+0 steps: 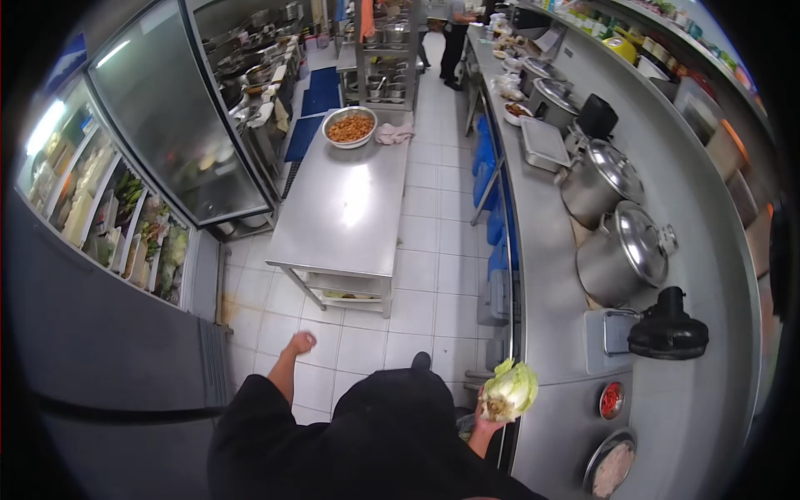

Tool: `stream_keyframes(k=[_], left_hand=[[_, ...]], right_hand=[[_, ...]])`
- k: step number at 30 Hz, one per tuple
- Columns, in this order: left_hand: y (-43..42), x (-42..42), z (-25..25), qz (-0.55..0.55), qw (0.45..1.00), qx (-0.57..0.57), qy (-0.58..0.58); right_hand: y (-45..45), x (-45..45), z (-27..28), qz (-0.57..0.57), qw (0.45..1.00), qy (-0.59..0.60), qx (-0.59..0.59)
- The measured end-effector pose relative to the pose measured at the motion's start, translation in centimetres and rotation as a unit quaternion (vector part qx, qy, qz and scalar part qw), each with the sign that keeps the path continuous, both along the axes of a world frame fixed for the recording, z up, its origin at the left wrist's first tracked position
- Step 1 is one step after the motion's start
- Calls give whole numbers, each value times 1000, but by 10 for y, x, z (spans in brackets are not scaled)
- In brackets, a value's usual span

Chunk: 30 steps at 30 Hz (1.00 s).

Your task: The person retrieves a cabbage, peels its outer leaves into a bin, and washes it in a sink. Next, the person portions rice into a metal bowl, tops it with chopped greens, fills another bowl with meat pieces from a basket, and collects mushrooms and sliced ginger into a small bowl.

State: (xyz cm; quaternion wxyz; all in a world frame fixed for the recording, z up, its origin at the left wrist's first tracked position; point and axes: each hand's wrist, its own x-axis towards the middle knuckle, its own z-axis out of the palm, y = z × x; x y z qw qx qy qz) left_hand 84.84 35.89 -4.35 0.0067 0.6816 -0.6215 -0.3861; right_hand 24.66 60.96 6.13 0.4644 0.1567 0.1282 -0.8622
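The right hand [486,417] grips a leafy vegetable head [512,390] from below and the side, its fingers mostly hidden behind the leaves. The left hand [303,342] is curled into a loose fist, held out over the tiled floor [342,346], well apart from the vegetable.

The vegetable is pale, yellowish green, with ruffled outer leaves that turn a stronger green along their edges. Its cut stem end, browned and rough, faces down toward the wrist, while the leaves spread upward. It is at the front edge of the steel counter [554,429] on the right; whether it touches the metal cannot be told. Farther along that counter, a small bowl [610,416] contains red pieces [612,400].
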Motion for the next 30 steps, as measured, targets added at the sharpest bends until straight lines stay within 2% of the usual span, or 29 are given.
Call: stream_keyframes(k=[1,2,3,4,5,6,7,9,10,13,15,17,20,22,23,25,26,27,30], left_hand=[[-30,5,2,43,997,-70,-2],[-61,12,11,135,980,-82,121],[-91,14,24,187,964,-136,135],[-128,26,26,173,965,-181,80],[-149,15,72,181,955,-220,78],[-177,20,84,199,939,-263,101],[-194,15,119,223,908,-326,138],[-233,28,166,217,891,-382,119],[-248,36,193,198,884,-406,117],[-321,74,246,127,873,-470,33],[-391,105,277,53,845,-533,-2],[-459,121,336,0,849,-526,-45],[-546,156,401,-65,820,-521,-230],[-621,199,411,-134,777,-499,-360],[-660,227,410,-168,746,-493,-415],[-722,271,425,-194,695,-481,-498],[-743,282,435,-187,701,-450,-521],[-764,301,440,-182,707,-415,-543],[-826,335,429,-121,649,-329,-675]], right_hand=[[-24,-3,7,9,1000,-5,11],[-48,-6,14,18,1000,-11,21],[-71,-8,20,27,999,-17,32],[-89,-15,26,38,998,0,42],[-108,-25,33,54,997,20,53],[-131,-32,32,63,995,73,33],[-162,-33,47,107,988,108,-13],[-209,-20,81,184,964,160,-105],[-229,-21,79,134,984,113,-19],[-286,3,88,119,983,112,-81],[-311,32,94,27,997,65,-27],[-323,47,80,-19,996,90,20],[-334,90,88,-79,992,90,45],[-328,110,78,-114,988,79,71],[-328,127,92,-134,986,51,88],[-321,153,104,-158,976,74,133],[-321,170,121,-174,969,76,161],[-312,177,113,-181,961,70,197],[-300,195,114,-186,961,76,188]])
